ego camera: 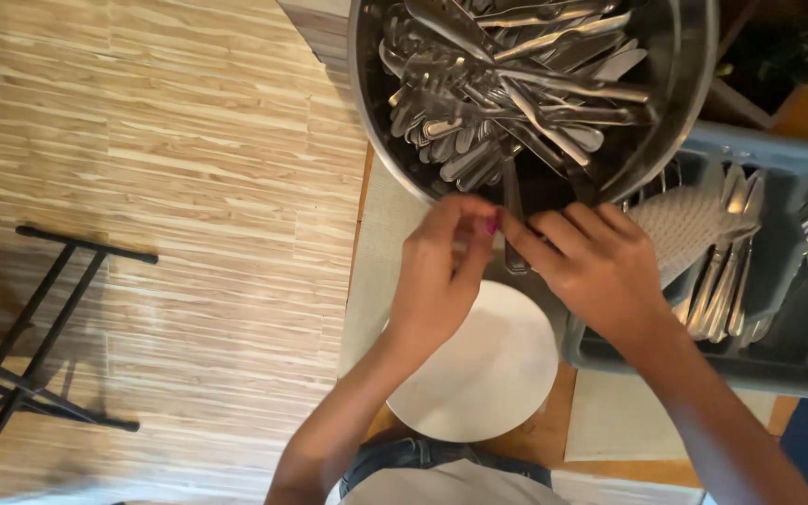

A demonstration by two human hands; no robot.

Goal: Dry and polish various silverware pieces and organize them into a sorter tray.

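Steel bowl, top centre, is sitting heaped with cutlery. Grey cutlery tray is lying right of frame. White plate is resting at lower centre. Both hands are meeting mid-frame: left hand and right hand are pinching one utensil, fingers closed on it.

A: metal bowl cut off at top edge, cutlery tray cut off at right. Both forearms run out the bottom.

B: left hand and right hand cover most of the utensil between them. Can't tell its type.
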